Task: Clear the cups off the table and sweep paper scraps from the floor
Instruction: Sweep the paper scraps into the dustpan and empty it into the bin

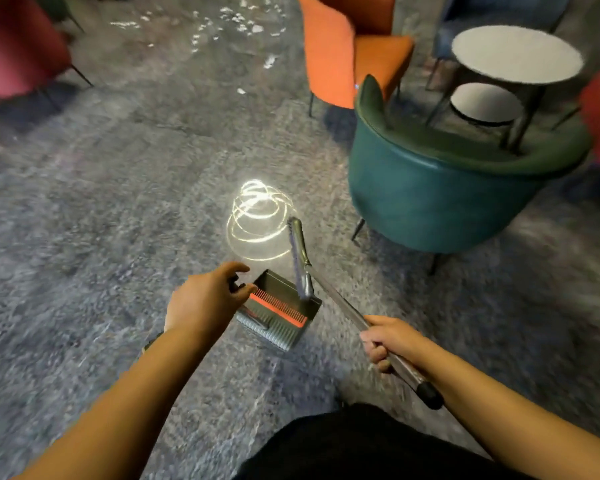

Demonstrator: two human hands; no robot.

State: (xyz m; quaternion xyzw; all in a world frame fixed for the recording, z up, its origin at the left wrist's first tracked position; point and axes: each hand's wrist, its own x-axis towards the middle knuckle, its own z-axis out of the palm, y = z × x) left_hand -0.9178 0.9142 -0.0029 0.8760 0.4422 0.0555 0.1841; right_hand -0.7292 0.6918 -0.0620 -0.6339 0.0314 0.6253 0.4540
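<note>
Carrying broom and dustpan toward the litter. The right hand (387, 341) is wrapped around the broom (343, 308) handle, the brush head hanging at 12 o'clock above the dustpan (279, 311). The left hand (207, 299) curls at the dustpan's handle; whether it fully grips is blurred. The paper scraps (238, 20) lie far off at 12 o'clock on the carpeted floor (94, 209), beside the orange chair (340, 53). The round desk (516, 55) at 2 o'clock shows no cups. Good practice, as a judgement: set the pan mouth flat just short of the scraps and sweep with short strokes.
</note>
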